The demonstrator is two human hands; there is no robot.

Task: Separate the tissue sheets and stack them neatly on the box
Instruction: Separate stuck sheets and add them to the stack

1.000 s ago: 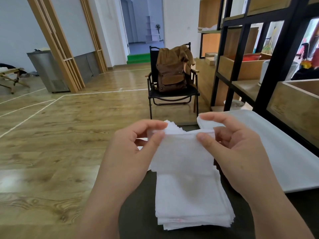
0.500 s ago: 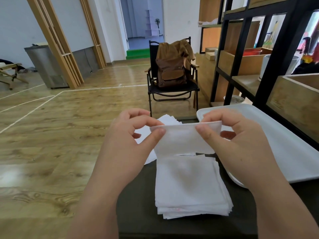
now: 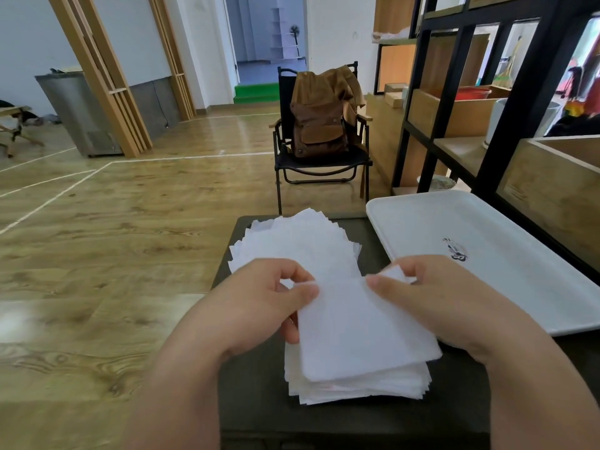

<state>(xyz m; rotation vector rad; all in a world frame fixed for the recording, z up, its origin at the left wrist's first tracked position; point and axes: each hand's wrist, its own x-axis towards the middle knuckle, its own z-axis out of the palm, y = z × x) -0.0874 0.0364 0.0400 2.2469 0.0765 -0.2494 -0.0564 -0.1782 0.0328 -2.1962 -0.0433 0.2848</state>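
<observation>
Tissue sheets are handled on a dark box that stands on the wooden floor, beside a white tray at its right. Two piles lie on the box top. The far pile is fanned, with its corners splayed out of line; it appears to be the pile of sheets already parted. The near pile is squarer and thicker and appears to be the stock not yet parted.

One sheet is held above the near pile by its upper edge. It is pinched at the left corner between thumb and forefinger of the left hand and at the right corner in the same way by the right hand. Both hands are therefore closed on this sheet. Whether one ply or more is held cannot be told from this view.

For the step in hand, judged to be the parting of the plies, the following is advised:

1. The corners are rubbed lightly between the fingertips until the layers slip apart.
2. The pull is kept slow and even, since thin tissue is likely to tear under a sharp tug.
3. The sheet is kept clear of the near pile, so that no lower sheet is dragged out of place.
4. The freed sheet is laid flat on the far pile, edges matched to those below. That pile is best squared up, as its present fan is not neat.
</observation>
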